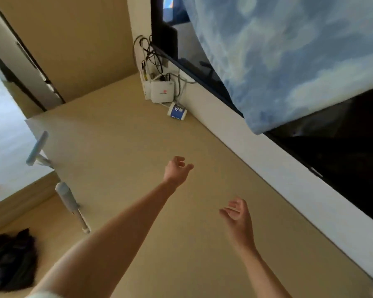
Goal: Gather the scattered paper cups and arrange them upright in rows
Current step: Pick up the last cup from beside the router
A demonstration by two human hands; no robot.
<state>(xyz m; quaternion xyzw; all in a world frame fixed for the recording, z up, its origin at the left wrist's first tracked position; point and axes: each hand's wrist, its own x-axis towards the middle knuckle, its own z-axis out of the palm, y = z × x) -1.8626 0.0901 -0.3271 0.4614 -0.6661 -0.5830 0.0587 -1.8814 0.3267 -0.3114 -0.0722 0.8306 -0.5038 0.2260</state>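
The left hand [178, 168] is stretched out far & the right hand [237, 214] is nearer, both empty w/ loose, spread fingers, prob. to grab the cup [177, 111] lying on its side on the surface [116, 147], far off by the wall [246, 143] & white box [162, 91].

Two arms of one person show, both bare along all of their visible length. The left arm [116, 233] fills the lower left of the frame and ends in the left hand [177, 168] near the middle. At the bottom edge a strip of pale, whitish sleeve [41, 294] covers its upper end. The right arm [261, 274] shows at the bottom, right of centre, ending in the right hand [237, 214]. Blur hides any fine marks on the fingers.
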